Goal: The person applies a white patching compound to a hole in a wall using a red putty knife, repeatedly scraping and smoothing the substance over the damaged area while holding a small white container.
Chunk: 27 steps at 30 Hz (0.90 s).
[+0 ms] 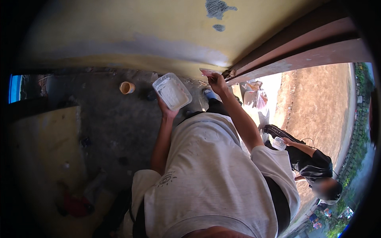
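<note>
My left hand (pixel 167 109) grips the near side of a clear plastic tub (pixel 184 88), tilted so its inside shows. White paste (pixel 171 95) coats its bottom and walls. Off to the right and farther forward, my right hand (pixel 218 83) is closed round a small flat scraper (pixel 208 72), pinkish with whitish smears. The scraper is at the lower part of the yellow wall (pixel 174 23), close to the reddish-brown door frame (pixel 285 67); whether its edge touches the wall I cannot tell. Part of the scraper is hidden by my fingers.
An orange-rimmed bucket (pixel 127 87) stands on the dark floor (pixel 115 119) to the left. Grey patches (pixel 216 8) mark the wall. Through the doorway at right, a person in black (pixel 313 162) holds a clear tub (pixel 279 143). Plastic bags (pixel 260 99) lie by the threshold. A yellowish panel (pixel 47 146) is at far left.
</note>
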{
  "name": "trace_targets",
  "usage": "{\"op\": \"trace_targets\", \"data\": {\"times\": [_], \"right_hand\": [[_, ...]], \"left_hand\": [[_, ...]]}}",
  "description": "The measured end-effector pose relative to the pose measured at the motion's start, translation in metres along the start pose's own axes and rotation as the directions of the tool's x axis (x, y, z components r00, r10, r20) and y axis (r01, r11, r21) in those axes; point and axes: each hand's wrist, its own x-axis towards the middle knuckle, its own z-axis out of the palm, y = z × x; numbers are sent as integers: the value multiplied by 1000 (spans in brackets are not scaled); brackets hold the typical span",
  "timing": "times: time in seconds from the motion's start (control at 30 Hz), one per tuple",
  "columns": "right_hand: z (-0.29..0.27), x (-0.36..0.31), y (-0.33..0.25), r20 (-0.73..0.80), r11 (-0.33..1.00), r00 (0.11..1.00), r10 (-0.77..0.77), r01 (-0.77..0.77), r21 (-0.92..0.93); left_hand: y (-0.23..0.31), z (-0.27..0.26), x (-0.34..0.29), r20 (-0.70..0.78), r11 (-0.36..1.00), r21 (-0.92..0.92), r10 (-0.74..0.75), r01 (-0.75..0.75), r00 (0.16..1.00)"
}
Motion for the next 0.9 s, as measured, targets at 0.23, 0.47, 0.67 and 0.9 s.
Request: {"op": "trace_targets", "data": {"times": [0.23, 0.47, 0.67, 0.9], "right_hand": [[147, -98, -53, 155, 974, 977, -145, 113, 197], [155, -199, -33, 298, 908, 866, -401, 419, 4], [17, -63, 11, 72, 968, 997, -8, 26, -251], [-47, 17, -2, 21, 1000, 999, -26, 26, -11]], "left_hand": [[8, -25, -16, 80, 999, -1, 44, -45, 996], [-8, -1, -11, -53, 987, -55, 146, -149, 988], [2, -1, -10, 32, 992, -69, 111, -108, 993], [5, -19, -21, 60, 998, 4, 55, -55, 997]]}}
